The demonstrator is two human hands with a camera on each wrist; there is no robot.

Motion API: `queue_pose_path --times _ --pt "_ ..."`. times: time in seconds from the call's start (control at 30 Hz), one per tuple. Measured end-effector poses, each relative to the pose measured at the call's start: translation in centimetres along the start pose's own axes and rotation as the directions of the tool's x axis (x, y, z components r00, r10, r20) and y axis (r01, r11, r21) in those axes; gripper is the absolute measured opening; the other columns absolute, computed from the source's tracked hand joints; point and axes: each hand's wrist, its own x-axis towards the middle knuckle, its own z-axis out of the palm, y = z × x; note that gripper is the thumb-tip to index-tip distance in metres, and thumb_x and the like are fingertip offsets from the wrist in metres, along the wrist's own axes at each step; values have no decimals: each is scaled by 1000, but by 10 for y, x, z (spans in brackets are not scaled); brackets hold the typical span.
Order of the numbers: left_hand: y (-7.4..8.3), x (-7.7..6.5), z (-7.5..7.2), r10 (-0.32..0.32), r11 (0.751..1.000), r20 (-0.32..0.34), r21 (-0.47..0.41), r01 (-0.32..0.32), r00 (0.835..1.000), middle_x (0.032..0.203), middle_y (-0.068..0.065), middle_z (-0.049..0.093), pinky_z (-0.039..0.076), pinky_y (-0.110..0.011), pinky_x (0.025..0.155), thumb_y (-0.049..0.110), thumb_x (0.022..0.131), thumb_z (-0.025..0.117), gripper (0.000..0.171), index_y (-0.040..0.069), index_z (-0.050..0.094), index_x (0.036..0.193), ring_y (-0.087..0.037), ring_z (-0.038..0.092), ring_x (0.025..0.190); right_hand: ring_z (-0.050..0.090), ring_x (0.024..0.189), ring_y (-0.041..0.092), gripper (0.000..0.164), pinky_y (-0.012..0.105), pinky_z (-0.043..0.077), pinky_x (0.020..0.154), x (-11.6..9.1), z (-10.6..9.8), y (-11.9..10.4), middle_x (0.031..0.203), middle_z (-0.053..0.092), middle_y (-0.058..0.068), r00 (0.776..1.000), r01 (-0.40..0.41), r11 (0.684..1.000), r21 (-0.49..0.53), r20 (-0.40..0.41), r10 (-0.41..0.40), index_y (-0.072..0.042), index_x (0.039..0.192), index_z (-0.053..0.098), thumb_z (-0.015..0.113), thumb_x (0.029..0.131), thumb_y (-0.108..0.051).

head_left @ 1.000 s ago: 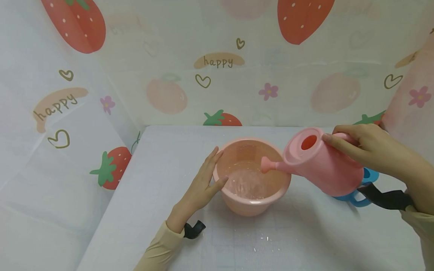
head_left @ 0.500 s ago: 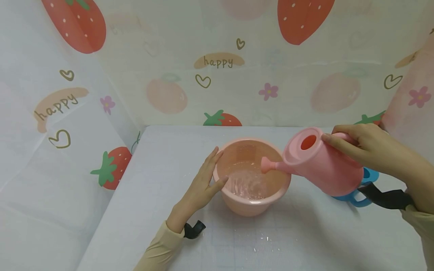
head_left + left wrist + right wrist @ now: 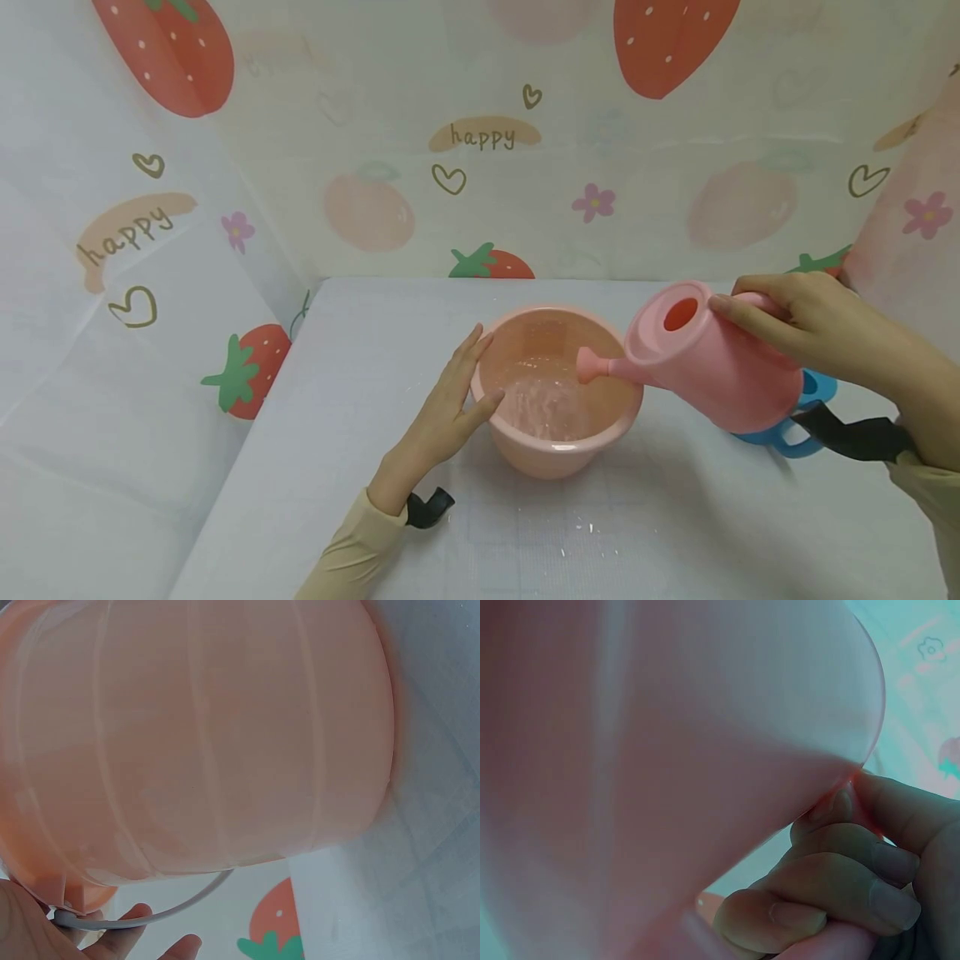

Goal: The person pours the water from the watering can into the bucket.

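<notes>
A peach-pink bucket point(image 3: 551, 458) with some rippling water point(image 3: 546, 404) in it stands on the table in the head view. My left hand point(image 3: 442, 408) rests at its left rim, fingers stretched out along the edge, thumb reaching over it. The left wrist view shows the bucket's ribbed side point(image 3: 202, 742) with the fingers beside its grey handle point(image 3: 165, 913). With my right hand point(image 3: 810, 325) I grip a pink watering can point(image 3: 720, 367) by its handle. The can tilts left, its sprinkler head point(image 3: 591, 365) over the bucket. In the right wrist view the fingers curl round the handle.
A blue object with a loop handle point(image 3: 798, 442) stands behind and below the watering can, mostly hidden. Water drops point(image 3: 591, 527) lie on the white table point(image 3: 360, 333) in front of the bucket. Strawberry-print sheets point(image 3: 637, 167) enclose the back and sides.
The water in the bucket ripples differently. Both hands, the bucket and the tilted watering can stay almost in place.
</notes>
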Motion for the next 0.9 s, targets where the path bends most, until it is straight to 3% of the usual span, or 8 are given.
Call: queue_pose_path --times 0.4,0.9 --pt "1 0 0 3 1000 -2 -2 -3 1000 155 11 5 24 -56 107 60 91 38 70 29 15 149 -16 11 142 44 54 9 22 22 35 48 1 -2 -1 53 42 -5 1000 27 1000 -9 -12 -27 -18 75 55 56 93 -31" --pt "4 -1 -1 -2 1000 -1 -1 2 1000 155 11 5 23 -56 107 58 91 39 69 27 15 149 -16 11 142 41 53 10 25 23 31 49 3 -3 -5 51 39 -2 1000 -21 1000 -4 -22 21 -18 70 52 59 91 -31"
